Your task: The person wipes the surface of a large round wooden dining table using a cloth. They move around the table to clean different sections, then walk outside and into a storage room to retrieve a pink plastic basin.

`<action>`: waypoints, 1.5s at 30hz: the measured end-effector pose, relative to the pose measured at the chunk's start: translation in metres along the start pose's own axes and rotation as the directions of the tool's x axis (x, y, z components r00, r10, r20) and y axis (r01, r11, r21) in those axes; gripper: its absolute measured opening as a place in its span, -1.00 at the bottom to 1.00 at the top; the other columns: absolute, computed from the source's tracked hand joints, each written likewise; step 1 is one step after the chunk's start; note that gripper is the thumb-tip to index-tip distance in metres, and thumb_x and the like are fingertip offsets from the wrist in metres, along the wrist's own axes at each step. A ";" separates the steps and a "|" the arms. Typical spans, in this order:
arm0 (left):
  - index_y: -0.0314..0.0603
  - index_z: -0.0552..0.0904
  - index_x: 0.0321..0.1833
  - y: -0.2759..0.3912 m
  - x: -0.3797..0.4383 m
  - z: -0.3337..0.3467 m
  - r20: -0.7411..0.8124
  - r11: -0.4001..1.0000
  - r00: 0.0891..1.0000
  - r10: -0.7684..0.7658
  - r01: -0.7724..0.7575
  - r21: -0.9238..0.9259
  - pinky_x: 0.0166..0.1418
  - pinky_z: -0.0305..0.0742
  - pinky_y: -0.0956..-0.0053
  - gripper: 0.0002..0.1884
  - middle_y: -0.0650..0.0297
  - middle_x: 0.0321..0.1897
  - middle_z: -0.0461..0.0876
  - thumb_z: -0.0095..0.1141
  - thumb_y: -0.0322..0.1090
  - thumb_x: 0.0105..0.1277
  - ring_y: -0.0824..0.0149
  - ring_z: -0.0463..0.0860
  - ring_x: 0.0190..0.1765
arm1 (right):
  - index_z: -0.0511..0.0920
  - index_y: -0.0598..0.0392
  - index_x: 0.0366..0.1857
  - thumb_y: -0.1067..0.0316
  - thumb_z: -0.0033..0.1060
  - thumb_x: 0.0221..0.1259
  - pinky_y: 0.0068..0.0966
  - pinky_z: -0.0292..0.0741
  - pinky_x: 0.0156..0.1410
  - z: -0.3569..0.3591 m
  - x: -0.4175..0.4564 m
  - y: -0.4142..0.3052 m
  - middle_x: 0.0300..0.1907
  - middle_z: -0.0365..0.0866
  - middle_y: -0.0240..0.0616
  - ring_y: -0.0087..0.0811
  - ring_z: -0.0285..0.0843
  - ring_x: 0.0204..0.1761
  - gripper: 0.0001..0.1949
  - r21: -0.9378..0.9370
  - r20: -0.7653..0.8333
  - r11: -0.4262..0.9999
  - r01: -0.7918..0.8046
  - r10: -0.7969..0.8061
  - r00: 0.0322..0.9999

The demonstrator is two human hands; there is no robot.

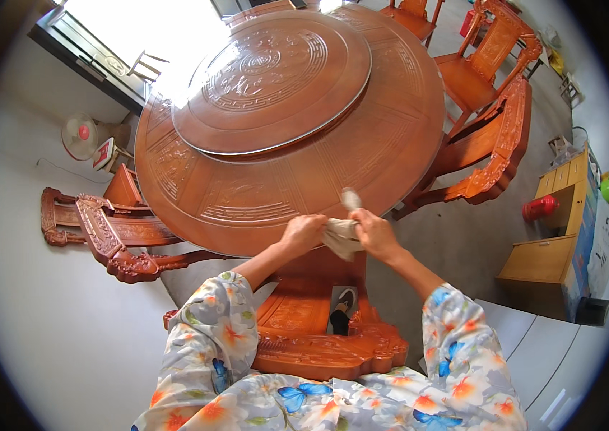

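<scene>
A light beige cloth [341, 238] is bunched between my two hands, above the near edge of a round carved wooden table [245, 199]. My left hand [304, 234] grips the cloth's left end. On its other side my right hand [375, 235] is closed around the cloth, and a blurred end of it sticks up past the fingers. A large round wooden turntable [277, 121] with a carved centre lies on the table, beyond both hands.
A carved wooden chair [331, 350] stands directly before me, below my hands. More carved chairs stand at the left [116, 237] and right [498, 145]. A fan [79, 136] is at the far left. A yellow wooden cabinet [541, 258] and a red fire extinguisher [540, 207] are at the right.
</scene>
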State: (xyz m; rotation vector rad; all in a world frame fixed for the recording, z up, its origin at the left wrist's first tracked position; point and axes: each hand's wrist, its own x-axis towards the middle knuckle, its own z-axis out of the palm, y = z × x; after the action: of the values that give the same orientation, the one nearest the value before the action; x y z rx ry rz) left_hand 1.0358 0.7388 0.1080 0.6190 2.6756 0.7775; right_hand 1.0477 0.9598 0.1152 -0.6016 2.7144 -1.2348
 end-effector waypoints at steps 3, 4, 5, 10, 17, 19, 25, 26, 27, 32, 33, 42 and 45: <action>-0.30 0.40 0.20 -0.057 -0.029 0.023 0.035 0.973 0.999 0.033 -0.040 0.229 0.17 0.43 0.18 -0.43 -0.11 0.16 0.41 0.20 -0.35 0.08 -0.07 0.46 0.18 | 0.41 0.15 0.14 0.32 0.10 0.21 -0.27 0.37 0.28 0.069 0.014 0.012 0.23 0.36 -0.01 -0.06 0.36 0.24 -0.59 -0.116 0.121 0.975 0.191 -0.177 0.977; -0.33 0.32 0.29 -0.072 -0.033 0.036 0.014 0.950 0.995 0.103 -0.103 0.295 0.25 0.38 0.18 -0.32 -0.12 0.27 0.32 0.23 -0.33 0.07 -0.07 0.39 0.28 | 0.36 0.14 0.23 0.25 0.16 0.19 -0.26 0.26 0.38 0.088 0.016 0.023 0.27 0.31 0.00 -0.08 0.25 0.34 -0.49 -0.175 0.269 0.957 0.230 -0.178 0.947; -0.46 0.07 0.40 -0.069 -0.029 0.039 0.298 0.938 0.949 0.102 -0.192 0.290 0.40 0.22 0.17 -0.11 -0.18 0.39 0.09 0.26 -0.24 0.08 -0.10 0.20 0.41 | 0.35 0.14 0.25 0.21 0.18 0.17 -0.26 0.26 0.38 0.100 0.012 0.035 0.31 0.28 -0.04 -0.11 0.26 0.34 -0.45 -0.301 0.282 0.902 0.310 -0.226 0.932; -0.55 0.27 0.30 -0.075 0.004 0.113 -0.040 0.901 0.974 0.224 -0.191 0.390 0.43 0.19 0.16 -0.22 -0.24 0.37 0.14 0.21 -0.15 0.09 -0.11 0.23 0.40 | 0.38 0.08 0.24 0.25 0.20 0.11 -0.24 0.27 0.37 0.092 0.013 0.071 0.28 0.35 -0.04 -0.07 0.36 0.26 -0.45 -0.431 0.140 0.833 0.347 -0.319 0.937; -0.63 0.31 0.25 -0.026 0.012 0.122 0.286 0.906 0.940 0.186 -0.277 0.319 0.40 0.23 0.10 -0.09 -0.24 0.33 0.17 0.31 0.06 0.03 -0.22 0.21 0.37 | 0.40 0.21 0.07 0.48 0.03 0.09 -0.16 0.23 0.42 0.085 0.005 0.066 0.29 0.23 0.16 0.08 0.18 0.35 -0.61 -0.370 0.178 0.900 0.231 -0.176 0.968; -0.65 0.34 0.22 -0.042 -0.008 0.091 0.465 0.959 0.872 0.154 -0.245 0.142 0.38 0.26 0.12 -0.13 -0.25 0.28 0.20 0.35 -0.02 -0.01 -0.20 0.24 0.33 | 0.39 0.30 0.06 0.49 0.02 0.03 -0.20 0.22 0.45 0.107 -0.007 0.059 0.27 0.24 0.22 0.09 0.20 0.34 -0.58 -0.355 0.236 0.882 0.309 -0.235 0.943; -0.46 0.24 0.36 -0.194 -0.087 0.011 0.579 0.897 0.812 -0.074 -0.200 0.395 0.42 0.10 -0.05 -0.09 -0.29 0.31 0.18 0.22 0.10 0.09 -0.29 0.20 0.31 | 0.30 0.39 0.23 0.37 -0.04 0.10 -0.27 0.20 0.45 0.231 0.065 -0.049 0.32 0.23 0.20 0.00 0.20 0.38 -0.45 -0.277 0.354 0.853 0.442 -0.337 0.872; -0.50 0.21 0.36 -0.209 -0.099 0.008 0.478 0.893 0.871 -0.116 -0.120 0.434 0.44 0.05 -0.09 -0.06 -0.29 0.31 0.19 0.22 0.10 0.07 -0.32 0.18 0.33 | 0.29 0.40 0.23 0.38 -0.08 0.12 -0.29 0.20 0.46 0.248 0.077 -0.061 0.34 0.21 0.20 -0.01 0.18 0.39 -0.46 -0.317 0.368 0.858 0.404 -0.281 0.886; -0.54 0.17 0.37 -0.207 -0.104 0.005 0.376 0.890 0.915 -0.150 -0.041 0.454 0.45 -0.01 -0.13 -0.03 -0.29 0.32 0.20 0.22 0.11 0.06 -0.35 0.15 0.35 | 0.28 0.41 0.23 0.39 -0.11 0.12 -0.28 0.18 0.46 0.255 0.081 -0.070 0.34 0.20 0.20 -0.03 0.17 0.40 -0.46 -0.292 0.365 0.900 0.324 -0.208 0.907; -0.60 0.18 0.34 -0.148 -0.038 0.021 0.329 0.947 0.944 0.026 -0.129 0.295 0.48 -0.06 -0.11 -0.06 -0.44 0.31 0.09 0.20 0.05 0.06 -0.39 0.04 0.39 | 0.29 0.30 0.27 0.22 -0.27 0.44 -0.32 0.19 0.48 0.211 0.068 0.003 0.33 0.25 0.14 -0.04 0.24 0.37 -0.55 -0.330 0.192 0.902 0.280 -0.226 0.955; -0.58 0.12 0.37 -0.125 -0.023 0.027 0.307 0.968 0.952 0.000 -0.077 0.237 0.49 -0.09 -0.11 -0.07 -0.47 0.33 0.04 0.18 -0.01 0.08 -0.40 -0.01 0.41 | 0.30 0.28 0.26 0.21 -0.42 0.51 -0.33 0.19 0.48 0.177 0.062 0.003 0.32 0.28 0.11 -0.05 0.26 0.36 -0.56 -0.236 0.170 0.961 0.146 -0.107 0.980; -0.69 0.35 0.22 -0.002 0.052 0.143 0.119 0.937 0.971 0.206 -0.231 0.262 0.48 0.06 0.02 -0.18 -0.39 0.28 0.24 0.19 -0.09 -0.02 -0.29 0.18 0.38 | 0.18 0.35 0.32 0.41 -0.01 0.14 -0.23 0.10 0.50 0.062 -0.025 0.081 0.34 0.18 0.21 0.03 0.13 0.41 -0.40 -0.548 0.239 0.834 0.060 0.088 0.967; -0.68 0.42 0.16 -0.046 0.019 0.121 0.274 0.921 0.926 0.259 -0.322 0.219 0.45 0.14 0.03 -0.28 -0.38 0.29 0.23 0.16 -0.15 0.03 -0.31 0.17 0.39 | 0.15 0.41 0.32 0.39 0.10 0.10 -0.21 0.08 0.51 0.098 -0.017 0.058 0.36 0.10 0.28 0.10 0.08 0.42 -0.33 -0.491 0.339 0.856 0.161 0.017 0.941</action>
State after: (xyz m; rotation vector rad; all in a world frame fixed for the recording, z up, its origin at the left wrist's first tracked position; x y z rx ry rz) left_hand 1.0505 0.7657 -0.0190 1.1244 2.5065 0.3846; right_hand 1.0697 0.9323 0.0057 -0.8795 2.7241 -0.3389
